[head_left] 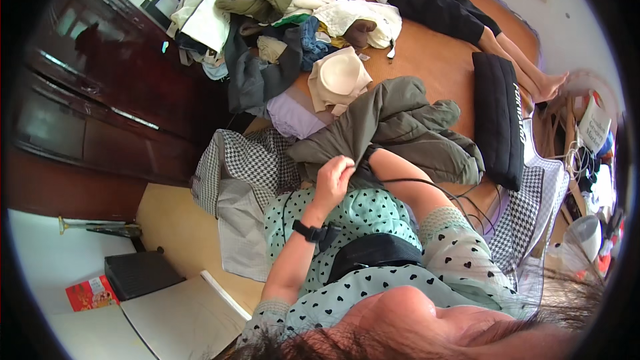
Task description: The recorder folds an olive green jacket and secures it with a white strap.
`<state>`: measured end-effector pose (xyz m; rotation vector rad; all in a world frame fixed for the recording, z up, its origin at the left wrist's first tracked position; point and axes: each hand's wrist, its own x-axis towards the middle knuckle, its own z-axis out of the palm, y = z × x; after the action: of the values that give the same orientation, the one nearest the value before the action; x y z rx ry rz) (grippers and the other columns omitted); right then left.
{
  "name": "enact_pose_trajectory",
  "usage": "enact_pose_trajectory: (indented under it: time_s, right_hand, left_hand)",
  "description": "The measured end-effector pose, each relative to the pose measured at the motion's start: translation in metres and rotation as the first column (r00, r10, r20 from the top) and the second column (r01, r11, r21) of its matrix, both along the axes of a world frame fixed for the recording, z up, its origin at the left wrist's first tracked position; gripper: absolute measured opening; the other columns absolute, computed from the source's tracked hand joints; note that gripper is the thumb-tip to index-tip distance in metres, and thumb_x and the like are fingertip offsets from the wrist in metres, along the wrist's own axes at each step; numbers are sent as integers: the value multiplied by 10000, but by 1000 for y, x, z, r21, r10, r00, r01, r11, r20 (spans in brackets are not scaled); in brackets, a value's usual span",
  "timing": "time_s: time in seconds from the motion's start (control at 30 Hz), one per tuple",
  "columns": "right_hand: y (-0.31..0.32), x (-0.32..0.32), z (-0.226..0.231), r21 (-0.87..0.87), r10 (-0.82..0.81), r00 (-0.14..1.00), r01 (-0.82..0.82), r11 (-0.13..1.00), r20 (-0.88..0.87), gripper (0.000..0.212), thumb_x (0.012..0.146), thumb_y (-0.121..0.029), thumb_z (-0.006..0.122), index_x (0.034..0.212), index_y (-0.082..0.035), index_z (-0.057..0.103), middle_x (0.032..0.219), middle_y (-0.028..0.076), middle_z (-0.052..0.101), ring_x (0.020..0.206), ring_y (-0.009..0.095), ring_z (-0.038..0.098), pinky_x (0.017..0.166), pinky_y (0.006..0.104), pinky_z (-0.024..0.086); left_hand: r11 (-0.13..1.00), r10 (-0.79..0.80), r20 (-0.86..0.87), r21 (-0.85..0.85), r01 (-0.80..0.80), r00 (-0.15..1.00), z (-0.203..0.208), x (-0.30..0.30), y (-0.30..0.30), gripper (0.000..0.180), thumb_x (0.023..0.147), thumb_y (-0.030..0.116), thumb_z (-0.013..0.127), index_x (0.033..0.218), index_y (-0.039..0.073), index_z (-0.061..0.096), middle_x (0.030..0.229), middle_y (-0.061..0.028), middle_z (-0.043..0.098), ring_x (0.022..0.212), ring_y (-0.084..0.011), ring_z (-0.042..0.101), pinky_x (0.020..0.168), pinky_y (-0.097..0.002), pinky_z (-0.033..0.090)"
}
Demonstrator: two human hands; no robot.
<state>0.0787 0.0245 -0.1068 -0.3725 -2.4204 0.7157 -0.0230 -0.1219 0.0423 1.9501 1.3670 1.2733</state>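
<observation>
An olive-green padded jacket (pixel 407 120) lies across my lap and the near edge of the bed. My left hand (pixel 335 179) pinches the edge of its fabric between thumb and fingers. My right forearm reaches in from the right, and my right hand is hidden in the dark opening of the jacket, so its fingers do not show. Just beyond the jacket lie a beige bra (pixel 339 79) and a folded lilac cloth (pixel 297 117). A black cable (pixel 427 182) runs over my right forearm.
A heap of clothes (pixel 267 0) covers the bed's far left. Another person (pixel 433 3) lies at the far side, legs stretched right. A long black cushion (pixel 497 120) rests at right. Houndstooth cloth (pixel 250 160) hangs at the bed's edge; a dark red wardrobe (pixel 107 87) stands left.
</observation>
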Motion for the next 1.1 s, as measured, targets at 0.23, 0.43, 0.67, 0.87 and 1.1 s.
enact_pose_trajectory:
  time_s: [0.23, 0.43, 0.67, 0.87, 1.1]
  right_hand:
    - [-3, 16, 10, 9, -42, 998, 42, 999, 48, 294, 780, -284, 606, 944, -42, 637, 1013, 190, 619, 988, 346, 558, 864, 413, 436]
    - [-7, 47, 42, 164, -88, 996, 84, 983, 19, 303, 774, -287, 614, 954, -44, 635, 1016, 184, 618, 1013, 327, 555, 883, 409, 427]
    - [-38, 140, 163, 85, -272, 805, 269, 959, 527, 622, 682, -280, 749, 1231, -82, 535, 1347, 170, 439, 1310, 334, 334, 1086, 471, 238]
    - [-51, 245, 159, 120, -647, 664, 657, 744, 375, 1028, 614, -402, 807, 1447, -147, 261, 1500, 160, 195, 1405, 357, 110, 1091, 590, 144]
    - [-42, 263, 162, 4, -488, 713, 562, 827, 503, 1052, 665, -541, 725, 1451, -68, 210, 1338, 277, 403, 1193, 408, 433, 996, 447, 355]
  left_hand:
    - [962, 77, 319, -272, 13, 945, -48, -2, -32, 56, 859, 14, 570, 895, -8, 533, 704, -38, 481, 624, -89, 426, 579, -231, 378]
    - [974, 95, 33, -212, -86, 995, -76, -7, -16, 112, 855, 51, 556, 946, -6, 526, 788, -156, 579, 676, -281, 566, 634, -338, 453]
    - [978, 129, -119, -148, -146, 984, -82, -13, -2, 120, 844, 51, 560, 945, 2, 519, 861, -176, 604, 794, -356, 593, 693, -390, 467]
    - [978, 105, -142, -163, -128, 984, -82, -7, -2, 116, 845, 54, 556, 938, 3, 509, 854, -185, 593, 811, -374, 584, 699, -409, 463]
    - [973, 119, -190, -173, -153, 974, -81, -5, -3, 128, 838, 45, 546, 955, 2, 517, 895, -195, 600, 844, -389, 573, 724, -430, 456]
